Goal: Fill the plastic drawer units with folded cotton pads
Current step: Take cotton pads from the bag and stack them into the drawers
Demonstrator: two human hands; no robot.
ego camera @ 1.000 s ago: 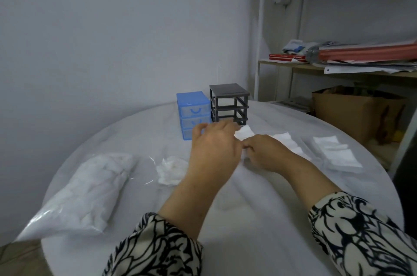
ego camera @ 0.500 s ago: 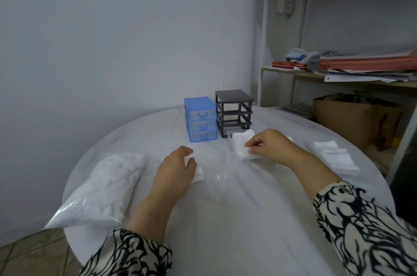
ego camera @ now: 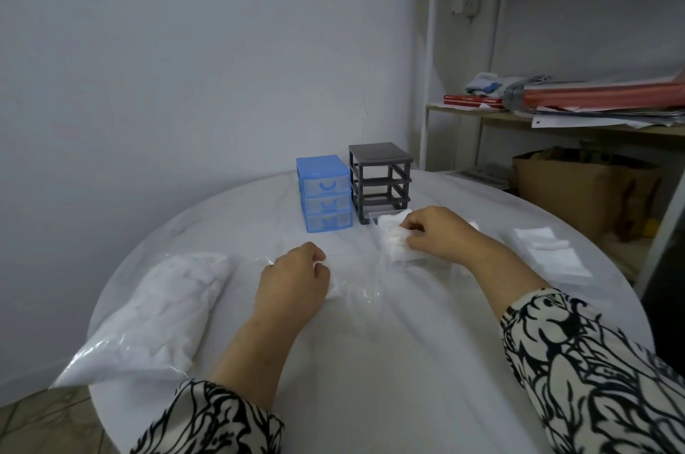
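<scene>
The blue drawer unit [ego camera: 323, 193] beyond the left hand [ego camera: 293, 281] was shiny plastic with see-through drawer fronts. The grey frame [ego camera: 380, 179] beside it was dull plastic. Soft, fluffy white cotton pads [ego camera: 393, 236] lay under the right hand [ego camera: 433, 233]. Left of the left hand, a clear, shiny plastic bag [ego camera: 155, 312] held more cotton. The table [ego camera: 389, 361] wore a smooth, glossy white cover.

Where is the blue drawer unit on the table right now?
In the head view, the blue drawer unit stands at the table's far side, close beside the grey drawer frame on that frame's left, beyond both hands.
</scene>
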